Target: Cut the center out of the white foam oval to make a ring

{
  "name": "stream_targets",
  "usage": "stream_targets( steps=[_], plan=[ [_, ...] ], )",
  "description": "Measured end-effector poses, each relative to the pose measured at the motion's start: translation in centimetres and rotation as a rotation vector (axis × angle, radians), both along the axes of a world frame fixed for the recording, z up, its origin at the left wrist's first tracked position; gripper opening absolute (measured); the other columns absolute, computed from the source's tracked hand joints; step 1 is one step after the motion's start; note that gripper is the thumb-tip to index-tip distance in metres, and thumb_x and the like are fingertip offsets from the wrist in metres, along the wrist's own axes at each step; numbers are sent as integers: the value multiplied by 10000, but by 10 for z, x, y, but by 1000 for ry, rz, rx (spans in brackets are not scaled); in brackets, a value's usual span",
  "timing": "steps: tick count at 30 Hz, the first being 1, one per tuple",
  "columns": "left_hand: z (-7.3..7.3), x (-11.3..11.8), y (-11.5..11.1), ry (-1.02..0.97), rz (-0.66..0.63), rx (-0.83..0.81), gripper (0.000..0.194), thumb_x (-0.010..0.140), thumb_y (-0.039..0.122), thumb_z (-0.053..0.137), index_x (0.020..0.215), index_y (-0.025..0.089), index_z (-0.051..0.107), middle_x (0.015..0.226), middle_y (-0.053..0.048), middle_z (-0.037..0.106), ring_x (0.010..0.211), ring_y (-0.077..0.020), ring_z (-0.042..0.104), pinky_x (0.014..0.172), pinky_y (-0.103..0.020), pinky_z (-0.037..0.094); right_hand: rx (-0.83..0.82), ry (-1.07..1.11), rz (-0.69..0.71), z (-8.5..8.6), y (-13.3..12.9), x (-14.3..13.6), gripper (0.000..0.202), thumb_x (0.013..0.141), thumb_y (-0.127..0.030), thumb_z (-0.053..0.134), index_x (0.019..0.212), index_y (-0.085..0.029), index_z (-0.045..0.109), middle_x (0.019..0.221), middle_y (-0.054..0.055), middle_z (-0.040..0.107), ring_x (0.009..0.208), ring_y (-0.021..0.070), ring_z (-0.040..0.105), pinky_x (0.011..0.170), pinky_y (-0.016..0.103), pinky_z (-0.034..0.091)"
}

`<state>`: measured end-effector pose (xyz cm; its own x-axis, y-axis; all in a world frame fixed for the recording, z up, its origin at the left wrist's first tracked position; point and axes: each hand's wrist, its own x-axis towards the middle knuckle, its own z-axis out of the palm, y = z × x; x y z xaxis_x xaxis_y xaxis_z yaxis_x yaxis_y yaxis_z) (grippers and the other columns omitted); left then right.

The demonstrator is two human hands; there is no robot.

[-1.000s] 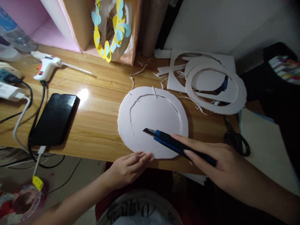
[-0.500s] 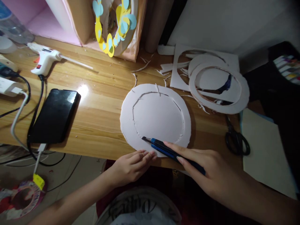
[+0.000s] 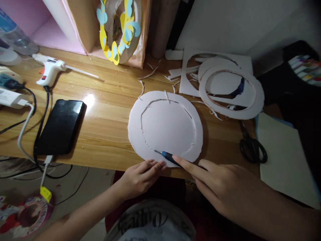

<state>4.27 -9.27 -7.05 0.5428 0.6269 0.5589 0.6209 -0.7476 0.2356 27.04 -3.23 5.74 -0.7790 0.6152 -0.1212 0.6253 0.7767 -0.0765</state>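
Observation:
A white oval foam board [image 3: 168, 127] lies flat on the wooden table, with a rough, smaller oval cut line running inside its rim. My right hand [image 3: 213, 177] is closed round a blue and black utility knife [image 3: 168, 155], index finger stretched along its top. The knife is held low, its tip at the cut line on the board's near side; most of the handle is hidden by my fingers. Beside it, my left hand [image 3: 142, 175] rests on the board's near edge, fingers laid out and lightly bent, with no object in them.
Foam offcuts and a white oval ring [image 3: 232, 95] lie at the back right, near black scissors [image 3: 252, 149] and pale paper [image 3: 283, 160]. At left are a glue gun [image 3: 51, 70], a black phone-like device [image 3: 61, 127] and cables. A paper-decorated oval frame [image 3: 120, 33] stands behind.
The knife has rolled in my right hand and its tip has shifted slightly right and nearer. My index finger now lies farther forward on it. My left hand stays on the board's edge.

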Motion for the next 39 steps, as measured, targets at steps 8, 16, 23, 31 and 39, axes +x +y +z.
stream_targets(
  steps=[8,16,23,31,39],
  plan=[
    [3,0,-2,45,-3,-42,360,910,72,419,1234,61,575,1192,-59,682,994,-138,632,1012,-284,475,83,-100,190,21,9,18,601,768,-53,405,1336,-198,534,616,5,543,336,113,445,362,302,257],
    [4,-3,-1,77,-5,-48,378,914,50,403,1255,76,563,1229,-34,665,1080,-138,598,1039,-284,452,-109,-90,194,21,29,37,568,883,-122,416,1430,-275,411,664,1,586,449,130,550,413,254,368],
    [18,-5,0,4,13,-144,297,920,215,538,1190,109,603,1155,-51,697,989,-141,632,930,-281,527,-231,198,-499,5,46,95,420,964,-292,430,1383,-318,461,848,26,720,772,197,700,611,277,528],
    [36,-2,30,184,43,-72,311,929,235,509,1155,45,604,1150,-130,684,1077,-227,623,984,-374,501,144,368,-1026,-84,51,148,340,942,-442,403,1126,-244,609,966,115,702,943,311,652,778,413,506],
    [44,12,34,564,-63,258,303,823,69,512,1086,-28,627,1030,-209,704,963,-283,668,889,-405,525,511,435,-748,-98,43,128,381,904,-320,493,1242,-149,531,1136,181,560,1145,339,505,936,573,413]
  ],
)
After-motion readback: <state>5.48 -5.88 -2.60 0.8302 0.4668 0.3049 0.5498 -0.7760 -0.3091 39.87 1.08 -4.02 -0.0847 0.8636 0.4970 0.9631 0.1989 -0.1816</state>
